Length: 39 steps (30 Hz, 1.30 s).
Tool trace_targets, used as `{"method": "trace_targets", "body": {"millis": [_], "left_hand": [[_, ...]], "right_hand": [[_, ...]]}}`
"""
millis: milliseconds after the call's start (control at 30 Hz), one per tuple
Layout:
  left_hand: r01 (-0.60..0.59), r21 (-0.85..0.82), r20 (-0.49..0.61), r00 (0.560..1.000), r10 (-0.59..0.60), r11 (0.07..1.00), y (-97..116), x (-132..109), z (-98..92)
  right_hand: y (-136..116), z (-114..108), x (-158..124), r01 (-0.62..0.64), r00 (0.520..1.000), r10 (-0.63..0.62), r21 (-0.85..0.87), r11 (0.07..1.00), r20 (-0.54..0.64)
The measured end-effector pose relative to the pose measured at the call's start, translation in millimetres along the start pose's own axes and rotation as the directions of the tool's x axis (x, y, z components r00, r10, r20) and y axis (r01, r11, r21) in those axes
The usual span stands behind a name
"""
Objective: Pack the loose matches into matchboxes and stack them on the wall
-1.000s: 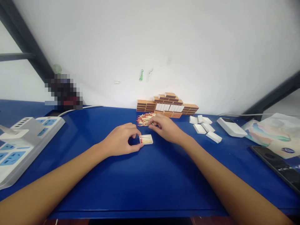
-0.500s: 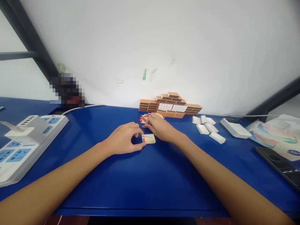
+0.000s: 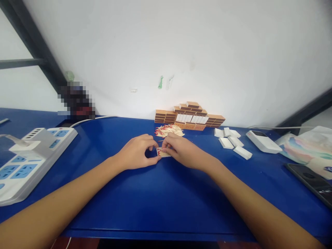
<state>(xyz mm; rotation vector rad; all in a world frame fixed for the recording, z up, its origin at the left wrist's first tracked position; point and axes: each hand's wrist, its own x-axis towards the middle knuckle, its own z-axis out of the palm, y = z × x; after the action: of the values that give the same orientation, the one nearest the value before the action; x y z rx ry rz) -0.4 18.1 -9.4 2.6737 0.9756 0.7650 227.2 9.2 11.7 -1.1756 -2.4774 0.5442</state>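
Note:
A small white matchbox tray (image 3: 166,156) lies on the blue table with red-headed matches in it. My left hand (image 3: 138,152) grips its left end between thumb and fingers. Over the tray, my right hand (image 3: 181,148) is closed in a pinch on what looks like a match, mostly hidden by the fingers, and covers the tray's right part. Just behind sits a heap of loose matches (image 3: 169,130), red heads mostly to the left. One stray match (image 3: 161,140) shows between heap and tray.
Stacked matchboxes (image 3: 190,117) stand against the wall behind the heap. Several white trays (image 3: 234,141) lie to the right, beside a white device (image 3: 263,141), a plastic packet (image 3: 308,145) and a phone (image 3: 308,180). A power strip (image 3: 33,162) occupies the left.
My right hand has moved from the match heap toward me, down over the tray, uncovering the heap. My left hand keeps its hold on the tray's left end.

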Motion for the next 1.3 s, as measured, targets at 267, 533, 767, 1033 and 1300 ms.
{"method": "trace_targets", "body": {"millis": [267,533,767,1033,1300], "left_hand": [[-0.006,-0.003,-0.003,1.000,0.006,1.000,-0.9,-0.1,0.0],[-0.012,-0.014,0.004,1.000,0.012,1.000,-1.1,-0.4,0.6],[-0.005,-0.017,0.008,1.000,0.005,1.000,-1.2,0.2,-0.1],[-0.015,-0.014,0.004,1.000,0.015,1.000,-1.8,-0.3,1.1],[0.000,-0.014,0.012,1.000,0.000,1.000,-3.8,-0.6,1.1]], "right_hand": [[13.3,-4.0,2.6,0.039,0.997,-0.035,0.068,0.997,-0.065],[43.2,-4.1,11.2,-0.045,0.993,0.033,-0.098,0.994,-0.117],[40.4,4.0,13.5,-0.059,0.994,0.046,-0.149,0.987,-0.094],[36.8,11.1,28.9,0.047,0.989,-0.065,-0.135,0.990,-0.130],[44.1,11.7,30.3,-0.012,0.991,-0.010,-0.164,0.986,-0.133]]}}
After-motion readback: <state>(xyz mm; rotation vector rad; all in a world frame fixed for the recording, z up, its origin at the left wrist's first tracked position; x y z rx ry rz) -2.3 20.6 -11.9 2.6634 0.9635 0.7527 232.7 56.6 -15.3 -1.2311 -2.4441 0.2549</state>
